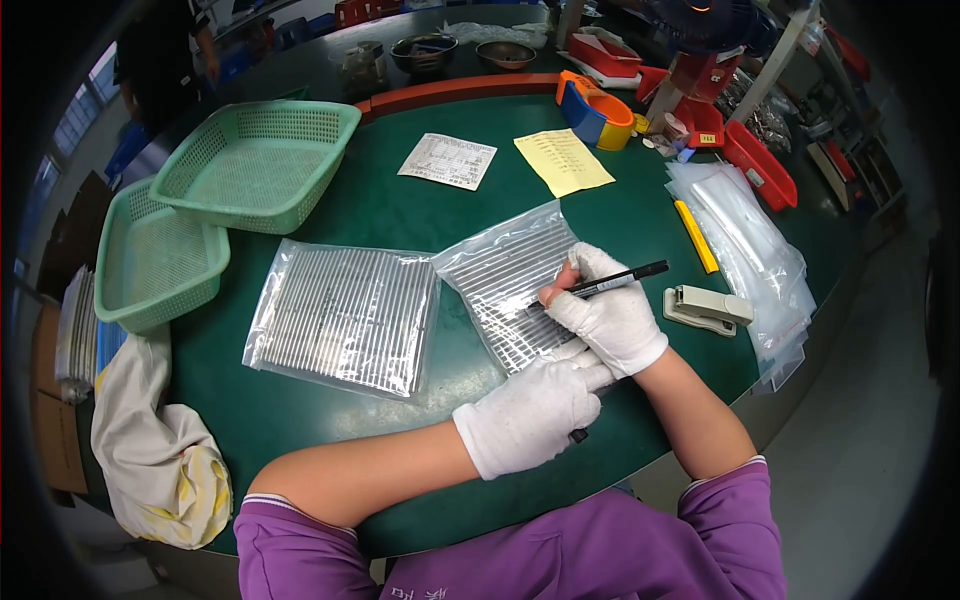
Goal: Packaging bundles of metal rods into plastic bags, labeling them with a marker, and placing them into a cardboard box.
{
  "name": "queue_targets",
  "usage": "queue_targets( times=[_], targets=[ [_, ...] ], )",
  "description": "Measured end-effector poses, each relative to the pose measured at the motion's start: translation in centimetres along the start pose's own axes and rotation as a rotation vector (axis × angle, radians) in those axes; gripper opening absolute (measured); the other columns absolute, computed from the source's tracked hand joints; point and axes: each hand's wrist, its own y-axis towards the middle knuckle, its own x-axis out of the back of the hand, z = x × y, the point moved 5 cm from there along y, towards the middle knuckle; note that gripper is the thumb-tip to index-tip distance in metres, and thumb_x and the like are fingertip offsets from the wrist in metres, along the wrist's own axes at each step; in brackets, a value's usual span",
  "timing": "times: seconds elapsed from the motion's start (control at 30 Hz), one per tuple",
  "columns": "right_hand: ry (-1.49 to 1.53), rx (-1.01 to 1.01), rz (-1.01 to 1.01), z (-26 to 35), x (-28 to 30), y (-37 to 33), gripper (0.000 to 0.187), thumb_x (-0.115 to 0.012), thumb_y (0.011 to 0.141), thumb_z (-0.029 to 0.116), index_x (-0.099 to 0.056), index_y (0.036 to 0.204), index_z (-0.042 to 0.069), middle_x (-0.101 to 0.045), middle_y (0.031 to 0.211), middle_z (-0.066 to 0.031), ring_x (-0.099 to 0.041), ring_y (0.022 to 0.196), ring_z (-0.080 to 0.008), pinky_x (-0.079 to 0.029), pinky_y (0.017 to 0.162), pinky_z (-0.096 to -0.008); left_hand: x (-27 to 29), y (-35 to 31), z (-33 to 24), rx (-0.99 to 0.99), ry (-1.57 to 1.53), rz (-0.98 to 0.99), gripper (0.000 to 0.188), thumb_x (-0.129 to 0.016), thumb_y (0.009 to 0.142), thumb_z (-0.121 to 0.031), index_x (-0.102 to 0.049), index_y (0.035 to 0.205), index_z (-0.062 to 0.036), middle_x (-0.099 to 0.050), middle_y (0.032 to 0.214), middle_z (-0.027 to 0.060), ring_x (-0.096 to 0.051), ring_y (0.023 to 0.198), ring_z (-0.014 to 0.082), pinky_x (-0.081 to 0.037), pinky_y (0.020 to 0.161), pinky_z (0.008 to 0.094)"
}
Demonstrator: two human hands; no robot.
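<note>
My right hand (pixel 615 318), in a white glove with bare thumb and fingertip, grips a black marker pen (pixel 622 280) over a clear plastic bag (pixel 525 258) filled with rows of thin metal rods. The pen's tip end points down at the bag. Just below, my gloved left hand (pixel 530 415) is closed beside the right wrist, at the bag's near edge. A small black piece (pixel 578 435), perhaps the pen's cap, pokes out under its fingers. To the left, a second bag of metal rods (pixel 345 318) lies flat on the green table (pixel 400 450).
Green plastic baskets (pixel 255 215) stand at left, above a crumpled cloth (pixel 160 450). Farther back lie a white printed slip (pixel 447 161) and a yellow paper (pixel 563 162). At right are a stapler (pixel 708 310), a yellow cutter (pixel 696 236), empty clear bags (pixel 750 260), a tape dispenser (pixel 597 115) and red trays (pixel 760 165).
</note>
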Motion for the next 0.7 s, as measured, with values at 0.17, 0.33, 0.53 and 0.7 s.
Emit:
queue_targets(
  times=[0.17,0.33,0.53,0.7],
  targets=[
    [-0.006,-0.012,0.005,-0.03,-0.05,0.02,0.021,-0.072,0.075,0.011,-0.052,0.076,0.002,-0.054,0.071,-0.0029,-0.047,0.066,-0.0084,-0.042,0.06,-0.0241,-0.09,-0.02,-0.14,0.028,0.044,0.005,0.008,-0.063,0.056,-0.004,-0.058,0.059,-0.0002,-0.056,0.107,0.0171,-0.052,0.102,0.0337,-0.045,0.086,0.0386],
    [-0.035,0.008,0.003,-0.13,-0.18,0.05,0.021,-0.071,0.075,0.01,-0.052,0.077,0.002,-0.054,0.07,-0.0028,-0.047,0.066,-0.0083,-0.042,0.06,-0.0243,-0.18,-0.11,-0.02,0.085,0.039,0.04,0.007,-0.063,0.057,-0.004,-0.057,0.059,-0.0005,-0.056,0.106,0.0165,-0.054,0.098,0.0337,-0.046,0.082,0.0394],
    [-0.03,-0.002,0.019,-0.4,-0.15,0.08,0.02,-0.07,0.075,0.009,-0.051,0.077,0.002,-0.053,0.07,-0.003,-0.048,0.065,-0.0084,-0.042,0.06,-0.0243,-0.44,-0.16,0.24,0.112,0.036,0.078,0.007,-0.063,0.058,-0.004,-0.058,0.059,-0.0004,-0.055,0.106,0.0159,-0.053,0.099,0.033,-0.046,0.082,0.0391],
    [0.038,0.01,-0.027,0.33,0.25,-0.06,0.02,-0.069,0.075,0.008,-0.05,0.077,0.002,-0.053,0.07,-0.0032,-0.048,0.066,-0.0086,-0.042,0.06,-0.0243,-0.03,0.17,-0.11,0.009,0.061,0.003,0.007,-0.063,0.058,-0.004,-0.058,0.059,-0.0002,-0.055,0.107,0.0159,-0.052,0.101,0.0327,-0.046,0.083,0.0382]
  ],
)
